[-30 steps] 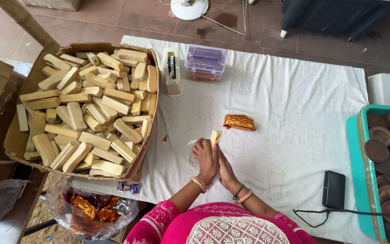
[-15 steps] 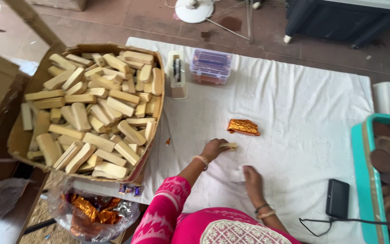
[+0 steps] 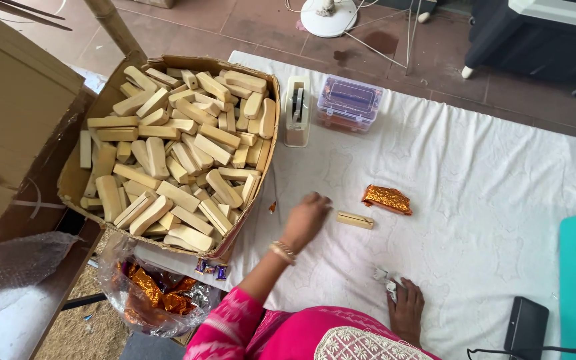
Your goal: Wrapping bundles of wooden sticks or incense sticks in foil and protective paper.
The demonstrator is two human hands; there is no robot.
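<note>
- I see a white cloth (image 3: 475, 167) on the floor, with lots of bare room in its middle and far side.
- The cardboard box (image 3: 75, 193) sits at the cloth's left edge, full of pale wooden blocks (image 3: 181, 160).
- Behind it stand a tape holder (image 3: 296, 110) and a small clear tub (image 3: 349, 101).
- A plastic bag (image 3: 148, 293) under the box holds shiny orange wrappers.
- My left hand (image 3: 308, 219) hovers with loose, spread fingers, holding nothing.
- One wooden block (image 3: 355, 219) lies flat just beside that hand, on its right.
- A wrapped orange piece (image 3: 386, 199) lies close behind the block.
- My right hand (image 3: 405, 308) rests near my body, fingers closed on a small white scrap (image 3: 385, 283).
</note>
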